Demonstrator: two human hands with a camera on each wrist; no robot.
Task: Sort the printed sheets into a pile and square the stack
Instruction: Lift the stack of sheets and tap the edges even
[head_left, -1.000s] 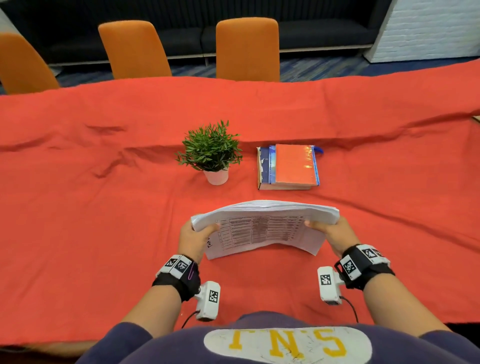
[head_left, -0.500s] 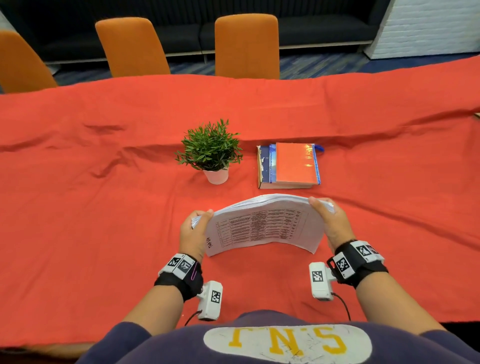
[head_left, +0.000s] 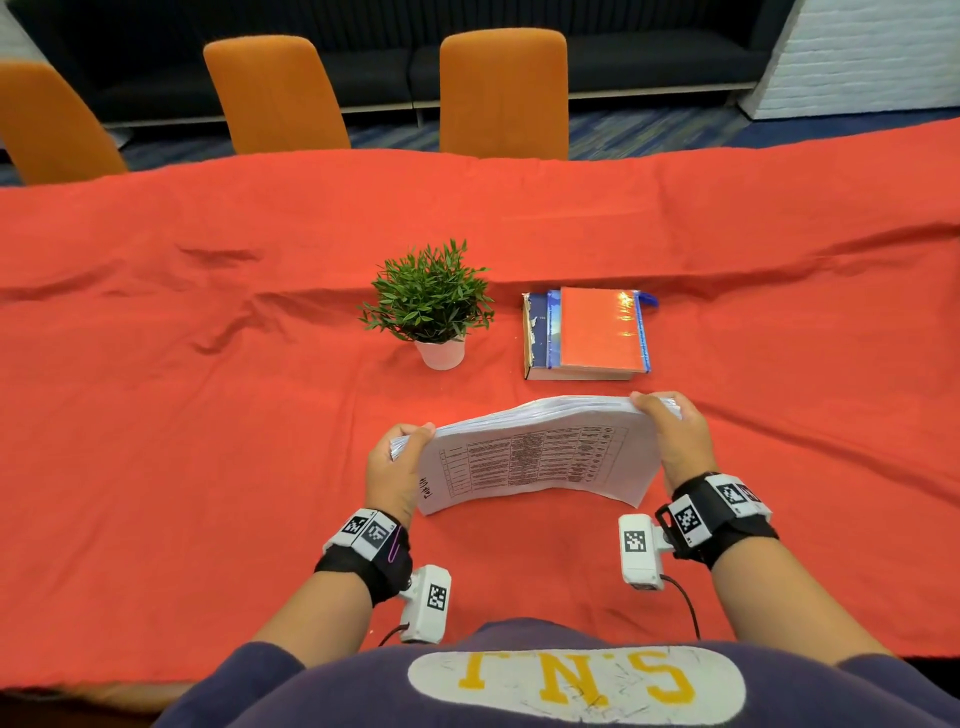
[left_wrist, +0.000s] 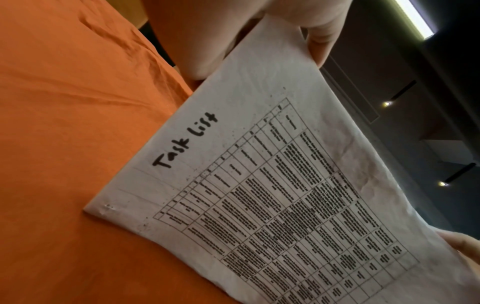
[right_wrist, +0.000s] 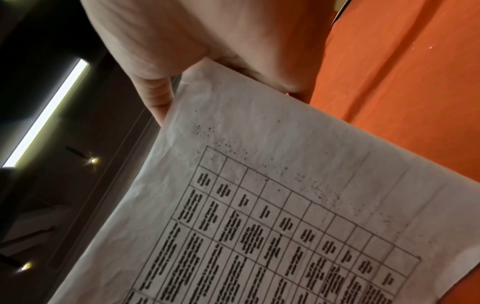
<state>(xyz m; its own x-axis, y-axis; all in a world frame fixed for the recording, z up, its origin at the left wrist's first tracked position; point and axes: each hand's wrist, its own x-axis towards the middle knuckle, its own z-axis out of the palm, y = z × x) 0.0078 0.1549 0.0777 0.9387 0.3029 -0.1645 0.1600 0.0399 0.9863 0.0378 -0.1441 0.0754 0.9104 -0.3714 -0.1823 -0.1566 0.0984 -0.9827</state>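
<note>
A stack of printed sheets (head_left: 535, 457) stands tilted on its long edge on the red tablecloth (head_left: 208, 415), the table-printed face towards me. My left hand (head_left: 397, 457) grips its left end, thumb on the near face. My right hand (head_left: 675, 436) grips the upper right corner, fingers curled over the top edge. In the left wrist view the front sheet (left_wrist: 259, 185) reads "Task list" and its lower corner rests on the cloth. The right wrist view shows the same sheet (right_wrist: 272, 205) below my right hand's fingers (right_wrist: 155, 96).
A small potted plant (head_left: 431, 306) and a pile of books with an orange cover on top (head_left: 592, 332) stand just beyond the stack. Orange chairs (head_left: 504, 88) line the far side of the table. The cloth is wrinkled at left.
The stack has tipped from nearly flat to standing on its long edge. My right hand has moved up to the top right corner; the left hand has risen slightly.
</note>
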